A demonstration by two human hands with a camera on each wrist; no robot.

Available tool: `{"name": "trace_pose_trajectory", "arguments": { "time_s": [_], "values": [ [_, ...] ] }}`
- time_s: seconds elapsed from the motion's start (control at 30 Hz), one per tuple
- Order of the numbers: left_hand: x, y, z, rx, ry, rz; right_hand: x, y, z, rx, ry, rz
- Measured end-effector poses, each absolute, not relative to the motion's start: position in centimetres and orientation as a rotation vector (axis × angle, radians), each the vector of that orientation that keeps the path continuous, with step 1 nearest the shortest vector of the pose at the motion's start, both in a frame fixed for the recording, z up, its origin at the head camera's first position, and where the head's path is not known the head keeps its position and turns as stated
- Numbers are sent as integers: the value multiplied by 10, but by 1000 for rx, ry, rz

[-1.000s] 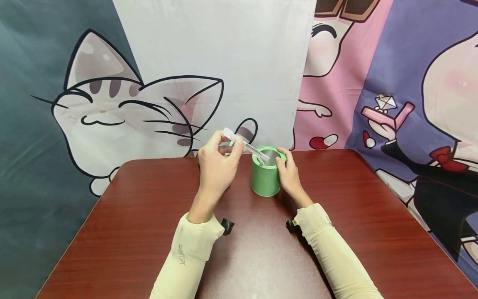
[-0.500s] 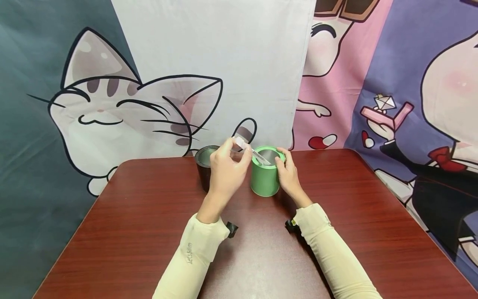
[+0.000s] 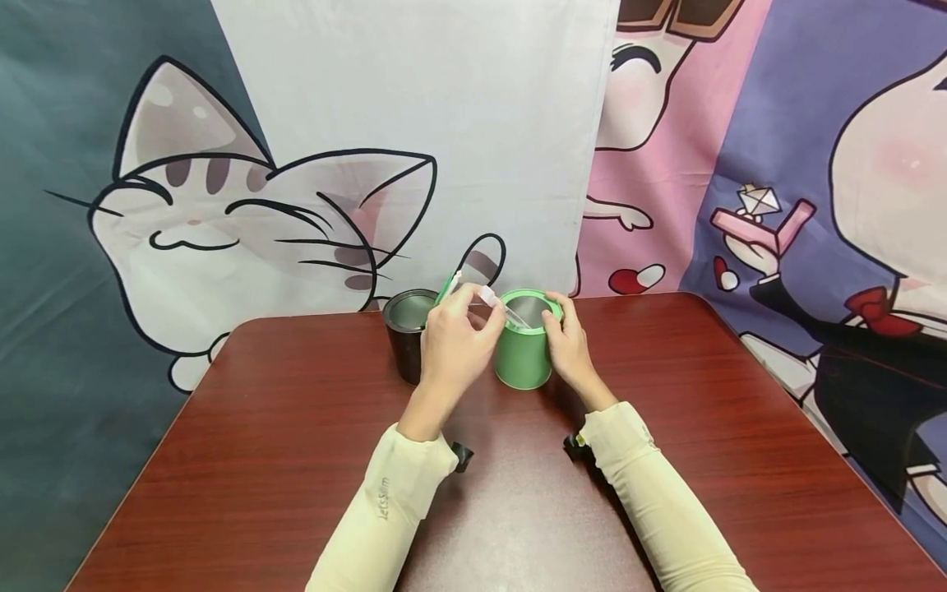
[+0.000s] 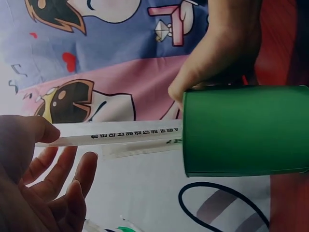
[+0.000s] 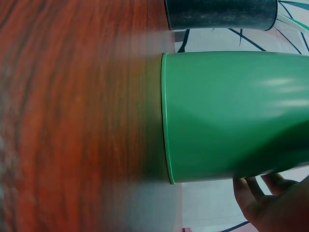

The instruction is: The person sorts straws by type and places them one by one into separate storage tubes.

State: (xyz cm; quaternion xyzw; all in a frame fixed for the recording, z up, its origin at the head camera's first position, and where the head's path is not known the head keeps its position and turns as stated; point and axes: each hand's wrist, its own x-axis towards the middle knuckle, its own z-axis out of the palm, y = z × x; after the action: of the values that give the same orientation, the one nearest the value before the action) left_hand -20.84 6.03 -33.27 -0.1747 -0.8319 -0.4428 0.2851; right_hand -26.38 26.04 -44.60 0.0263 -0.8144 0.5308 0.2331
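Note:
My left hand (image 3: pixel 460 339) pinches a slim white stick-like item (image 4: pixel 120 137) with dark printing, between thumb and index finger. Its far end goes into the mouth of a green can (image 3: pixel 524 362). In the left wrist view, a second clear slim piece (image 4: pixel 137 147) lies alongside it, also reaching the can's mouth. My right hand (image 3: pixel 573 349) grips the can's right side at the rim, thumb over the edge. The can stands upright on the table. What lies deep inside it is hidden.
Left of the green can stands a dark can (image 3: pixel 403 345), partly behind my left hand. A green-and-white slim item (image 3: pixel 448 288) sticks up at its right rim. The reddish wooden table (image 3: pixel 259 460) ends at a printed cloth backdrop (image 3: pixel 518 123).
My left hand has moved right and slightly down, lowering the white item further into the green can. The dark can and the green-and-white item have come into view. My right hand stays on the green can.

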Motion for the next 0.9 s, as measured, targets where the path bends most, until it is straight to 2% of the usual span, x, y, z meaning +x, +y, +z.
{"name": "trace_pose_trajectory", "arguments": {
  "time_s": [0.9],
  "values": [
    [-221, 75, -367, -424, -2416, -1135, -265, 262, -447, 72, -2240, 1469]
  ]
}}
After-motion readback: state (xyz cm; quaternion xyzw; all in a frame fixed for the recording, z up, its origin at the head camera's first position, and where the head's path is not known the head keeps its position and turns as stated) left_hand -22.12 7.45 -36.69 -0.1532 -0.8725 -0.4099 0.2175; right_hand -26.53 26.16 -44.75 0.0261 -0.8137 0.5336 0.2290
